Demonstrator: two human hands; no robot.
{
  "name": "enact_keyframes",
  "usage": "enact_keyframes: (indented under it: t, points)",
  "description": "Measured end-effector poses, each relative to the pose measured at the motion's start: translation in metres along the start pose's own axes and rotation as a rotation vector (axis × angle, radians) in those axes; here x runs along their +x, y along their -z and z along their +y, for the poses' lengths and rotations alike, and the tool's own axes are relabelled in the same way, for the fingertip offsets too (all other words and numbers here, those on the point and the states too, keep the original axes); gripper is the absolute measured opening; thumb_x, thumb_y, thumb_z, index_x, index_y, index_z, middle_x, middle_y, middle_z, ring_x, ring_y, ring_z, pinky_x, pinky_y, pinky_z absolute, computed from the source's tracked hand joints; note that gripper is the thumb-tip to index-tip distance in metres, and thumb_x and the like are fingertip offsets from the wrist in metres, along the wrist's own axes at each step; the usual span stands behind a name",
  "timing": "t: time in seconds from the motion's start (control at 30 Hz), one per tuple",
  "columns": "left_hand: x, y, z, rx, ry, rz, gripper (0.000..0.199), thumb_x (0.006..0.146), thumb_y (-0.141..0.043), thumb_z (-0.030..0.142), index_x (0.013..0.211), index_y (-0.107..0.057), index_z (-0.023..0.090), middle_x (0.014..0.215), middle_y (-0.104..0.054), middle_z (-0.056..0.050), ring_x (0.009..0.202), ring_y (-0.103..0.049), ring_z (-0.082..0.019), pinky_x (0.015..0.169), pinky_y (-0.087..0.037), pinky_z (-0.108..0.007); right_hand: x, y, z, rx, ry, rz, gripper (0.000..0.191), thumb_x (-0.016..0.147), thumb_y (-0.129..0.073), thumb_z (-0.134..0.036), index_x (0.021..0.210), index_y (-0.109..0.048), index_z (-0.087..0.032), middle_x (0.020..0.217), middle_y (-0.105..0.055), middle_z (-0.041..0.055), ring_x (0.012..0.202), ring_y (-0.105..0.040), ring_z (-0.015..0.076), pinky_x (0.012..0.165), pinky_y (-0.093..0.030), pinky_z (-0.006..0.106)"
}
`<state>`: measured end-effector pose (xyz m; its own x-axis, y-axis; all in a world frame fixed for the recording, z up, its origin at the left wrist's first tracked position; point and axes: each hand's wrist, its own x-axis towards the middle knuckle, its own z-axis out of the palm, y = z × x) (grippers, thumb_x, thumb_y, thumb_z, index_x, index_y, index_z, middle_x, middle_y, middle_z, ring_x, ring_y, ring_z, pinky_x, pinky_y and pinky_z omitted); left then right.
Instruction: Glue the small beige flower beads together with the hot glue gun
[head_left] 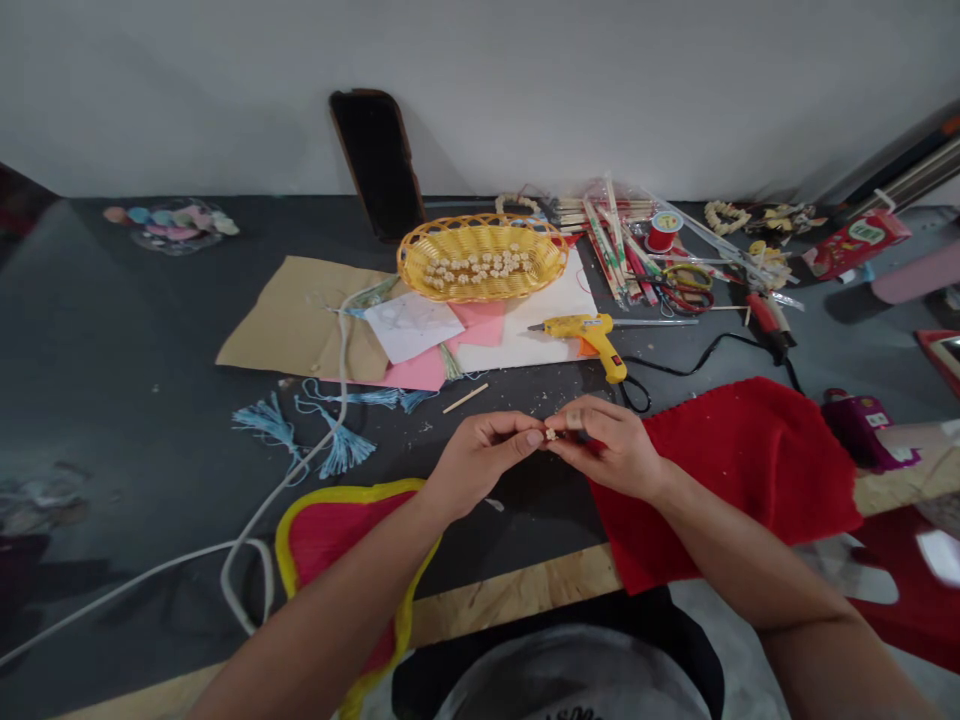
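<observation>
Near the table's front edge, my left hand (487, 455) and my right hand (611, 445) meet with fingers pinched together. Between their fingertips is a tiny cream flower-shaped piece (551, 434); the fingers partly cover it. Similar small cream flowers (480, 265) lie in several rows inside a yellow woven basket (409, 262) beyond my hands. A yellow hot glue gun (592, 332) rests on its side just past my right hand, nozzle pointing left. A short wooden stick (465, 398) lies beyond my left hand. Red felt (742, 470) spreads under my right forearm.
Blue tassels (345, 445) and a white cable (289, 480) lie to the left. A phone (379, 165) leans on the wall behind brown paper (292, 310). Scissors (686, 285), a red thread spool (664, 232) and packaged sticks (607, 245) crowd the back right. A yellow-edged red cloth (330, 535) sits front left.
</observation>
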<state>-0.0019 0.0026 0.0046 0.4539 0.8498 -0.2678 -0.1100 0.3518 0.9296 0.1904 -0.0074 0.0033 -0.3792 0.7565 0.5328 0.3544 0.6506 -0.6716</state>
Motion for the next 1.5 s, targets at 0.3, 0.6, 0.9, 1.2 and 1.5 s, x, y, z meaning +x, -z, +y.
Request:
enact_keyframes:
  t: [0.3, 0.6, 0.9, 1.2, 1.5]
  points:
    - [0.0006, 0.0004, -0.0022, -0.041, -0.006, -0.004, 0.027, 0.074, -0.076, 0.043, 0.076, -0.075, 0.016, 0.073, -0.068, -0.001, 0.07, -0.055, -0.012, 0.074, -0.041, -0.023, 0.0016, 0.0009, -0.0021, 0.035, -0.054, 0.014, 0.01, 0.085, -0.067, -0.019, 0.095, -0.064, -0.018, 0.085, -0.069, 0.006, 0.073, -0.064, 0.0128, 0.062, -0.056, 0.023]
    - [0.0002, 0.0011, -0.0035, -0.098, 0.029, -0.013, 0.026, 0.071, -0.079, 0.039, 0.075, -0.073, 0.014, 0.072, -0.066, -0.001, 0.068, -0.053, -0.01, 0.068, -0.04, -0.021, 0.001, 0.0025, -0.0032, 0.084, -0.086, -0.019, 0.019, 0.085, -0.067, -0.023, 0.103, -0.064, -0.017, 0.089, -0.068, 0.007, 0.068, -0.062, 0.0116, 0.061, -0.057, 0.025]
    - [0.0008, 0.0021, -0.0051, -0.071, 0.017, -0.023, 0.023, 0.075, -0.077, 0.037, 0.074, -0.071, 0.014, 0.071, -0.065, 0.0, 0.068, -0.053, -0.009, 0.068, -0.039, -0.02, 0.0021, 0.0027, -0.0022, 0.045, -0.003, 0.016, 0.012, 0.085, -0.067, -0.016, 0.098, -0.065, -0.016, 0.084, -0.071, 0.007, 0.078, -0.066, 0.014, 0.068, -0.058, 0.025]
    - [0.0007, 0.0016, -0.0045, -0.059, 0.016, -0.022, 0.025, 0.073, -0.077, 0.038, 0.071, -0.071, 0.014, 0.068, -0.064, 0.001, 0.065, -0.052, -0.009, 0.066, -0.039, -0.021, 0.0026, 0.0007, -0.0014, -0.012, 0.056, 0.021, 0.012, 0.086, -0.066, -0.014, 0.097, -0.065, -0.018, 0.082, -0.071, 0.0053, 0.078, -0.068, 0.0134, 0.07, -0.059, 0.024]
    - [0.0004, 0.0016, -0.0052, -0.079, -0.01, 0.027, 0.023, 0.072, -0.078, 0.037, 0.073, -0.072, 0.015, 0.069, -0.065, 0.001, 0.066, -0.052, -0.009, 0.067, -0.039, -0.021, 0.0005, 0.0019, -0.003, 0.043, -0.054, 0.008, 0.016, 0.085, -0.067, -0.018, 0.1, -0.064, -0.017, 0.088, -0.069, 0.0067, 0.071, -0.064, 0.0123, 0.063, -0.056, 0.024]
